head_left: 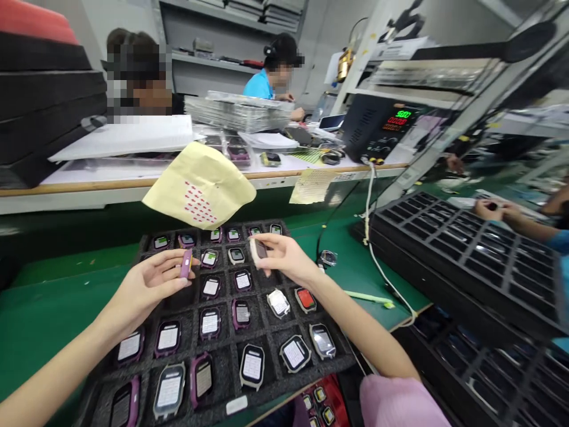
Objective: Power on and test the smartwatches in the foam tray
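Several smartwatches without straps, some purple and some pale or silver, sit in the compartments of a black foam tray (pixel 236 405) in front of me. Between the thumb and fingers of my left hand (pixel 151 279) is a purple smartwatch (pixel 186 263), held edge-on above the tray's left side. My right hand (pixel 284 256) grips a pale smartwatch (pixel 256 251) over the tray's far right part. Most watches in the tray have lit screens with white lists, such as the silver watch (pixel 252 365); one watch (pixel 306 299) glows red.
A yellow paper (pixel 200 187) with pink marks hangs from the shelf edge beyond the tray. Stacked black trays (pixel 462 255) stand at the right, near a white cable (pixel 370 207). A power supply (pixel 377 127) sits on the shelf. Other people work across the bench and at the right.
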Available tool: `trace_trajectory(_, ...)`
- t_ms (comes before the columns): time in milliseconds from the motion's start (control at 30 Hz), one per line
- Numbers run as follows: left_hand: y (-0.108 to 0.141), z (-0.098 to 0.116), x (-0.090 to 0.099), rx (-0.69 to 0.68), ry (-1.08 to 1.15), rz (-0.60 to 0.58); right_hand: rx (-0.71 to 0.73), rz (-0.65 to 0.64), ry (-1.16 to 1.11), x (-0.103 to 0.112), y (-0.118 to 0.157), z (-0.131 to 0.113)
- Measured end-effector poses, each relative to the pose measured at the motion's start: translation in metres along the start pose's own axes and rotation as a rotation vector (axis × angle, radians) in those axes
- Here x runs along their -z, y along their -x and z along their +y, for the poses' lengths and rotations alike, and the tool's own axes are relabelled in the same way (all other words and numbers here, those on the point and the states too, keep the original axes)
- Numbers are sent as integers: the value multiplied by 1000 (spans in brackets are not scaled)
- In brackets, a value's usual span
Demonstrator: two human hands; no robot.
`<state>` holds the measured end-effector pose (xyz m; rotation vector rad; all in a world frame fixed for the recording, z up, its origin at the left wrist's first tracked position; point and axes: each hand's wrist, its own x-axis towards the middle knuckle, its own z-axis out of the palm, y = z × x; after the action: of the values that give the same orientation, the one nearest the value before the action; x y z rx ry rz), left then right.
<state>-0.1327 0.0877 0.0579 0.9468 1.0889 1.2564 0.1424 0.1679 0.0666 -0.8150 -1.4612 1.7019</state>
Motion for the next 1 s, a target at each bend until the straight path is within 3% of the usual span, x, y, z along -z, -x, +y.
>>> trace_trajectory(167, -4, 6, -24, 123, 232, 0, 15, -10, -54, -25, -6, 7)
trace_trajectory(367, -5, -4, -30, 230, 337, -57, 4, -9, -45, -30, 4, 21)
trace_trajectory(600, 1, -1, -31, 307, 481, -237, 102, 60, 36, -32, 6, 20)
trace_trajectory(767, 7, -4, -39, 179, 326, -219, 112, 124, 138, -36, 10, 22)
trace_trajectory(1000, 7, -14, -42, 24, 190, -219, 145, 81, 149, -39, 15, 19)
